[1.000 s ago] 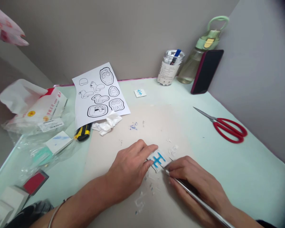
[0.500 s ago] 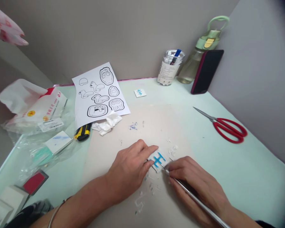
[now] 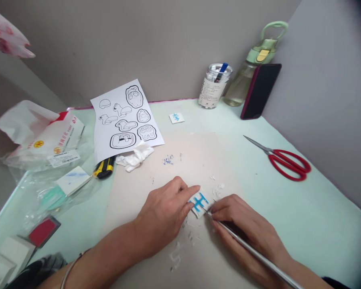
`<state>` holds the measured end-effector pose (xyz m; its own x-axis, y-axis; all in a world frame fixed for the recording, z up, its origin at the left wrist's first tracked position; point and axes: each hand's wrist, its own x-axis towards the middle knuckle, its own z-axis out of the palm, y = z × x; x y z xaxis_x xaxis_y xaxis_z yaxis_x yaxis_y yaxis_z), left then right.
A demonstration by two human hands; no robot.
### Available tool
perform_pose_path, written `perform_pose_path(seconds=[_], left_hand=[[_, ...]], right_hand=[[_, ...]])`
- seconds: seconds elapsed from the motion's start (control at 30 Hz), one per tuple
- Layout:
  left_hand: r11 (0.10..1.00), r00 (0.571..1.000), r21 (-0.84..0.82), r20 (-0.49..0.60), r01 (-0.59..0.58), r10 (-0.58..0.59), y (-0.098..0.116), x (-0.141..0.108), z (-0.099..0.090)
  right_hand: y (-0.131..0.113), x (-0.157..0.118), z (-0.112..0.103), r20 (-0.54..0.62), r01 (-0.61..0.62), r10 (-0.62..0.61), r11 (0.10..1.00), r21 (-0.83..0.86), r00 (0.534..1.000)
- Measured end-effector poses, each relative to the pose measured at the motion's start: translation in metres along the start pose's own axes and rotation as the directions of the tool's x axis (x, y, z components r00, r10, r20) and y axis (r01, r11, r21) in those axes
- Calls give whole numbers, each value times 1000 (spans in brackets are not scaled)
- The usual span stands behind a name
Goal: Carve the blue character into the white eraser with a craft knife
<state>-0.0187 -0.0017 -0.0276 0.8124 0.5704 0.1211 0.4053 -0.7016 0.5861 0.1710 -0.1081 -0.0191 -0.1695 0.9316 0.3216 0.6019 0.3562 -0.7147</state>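
Observation:
Under the thumb and index finger of my left hand (image 3: 167, 210) lies a small white rubber block (image 3: 203, 197) marked with a blue character. The hand grips its left side and holds it on a beige mat (image 3: 132, 245). My right hand (image 3: 248, 235) is closed around a slim silver carving knife (image 3: 254, 251), held like a pen. The knife's tip touches the block's lower right part, by the blue strokes. White shavings (image 3: 176, 257) lie below the block, and more crumbs (image 3: 219, 189) sit above my right hand.
Red-handled scissors (image 3: 289, 162) lie at right. A phone (image 3: 260, 92), a water bottle (image 3: 236, 86) and a pen jar (image 3: 212, 90) stand behind. Leftward are a printed sheet (image 3: 108, 136), crumpled tissue (image 3: 135, 157), a yellow-black cutter (image 3: 104, 167) and a red ink pad (image 3: 43, 231). Another marked block (image 3: 180, 119) sits at the back.
My right hand and the carving knife have shifted slightly left and up along the block. My left hand keeps its grip almost unmoved. The whole view has drifted a little.

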Motion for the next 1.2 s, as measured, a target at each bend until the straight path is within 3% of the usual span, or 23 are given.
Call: perform_pose_path(seconds=[0.13,0.33,0.77,1.0,1.2], left_hand=[[1000,1000,14,-9,-6,6,1,-1,1],[999,1000,35,8,12,-13,4,1,-1],[1000,1000,-5,2,2,-2,1,1,-1],[1000,1000,7,-12,-18,19,1,0,0],[1000,999,-3,-29,-28,28,0,1,0]], right_hand=[[1,2,1,14,-8,8,1000,12,1000],[-1,3,-2,68,153,-147,985,-79,987],[3,-4,-15,297,175,-127,974,-142,946],[9,-9,-15,331,202,-157,974,-105,930],[0,-4,-15,270,204,-163,970,-131,949]])
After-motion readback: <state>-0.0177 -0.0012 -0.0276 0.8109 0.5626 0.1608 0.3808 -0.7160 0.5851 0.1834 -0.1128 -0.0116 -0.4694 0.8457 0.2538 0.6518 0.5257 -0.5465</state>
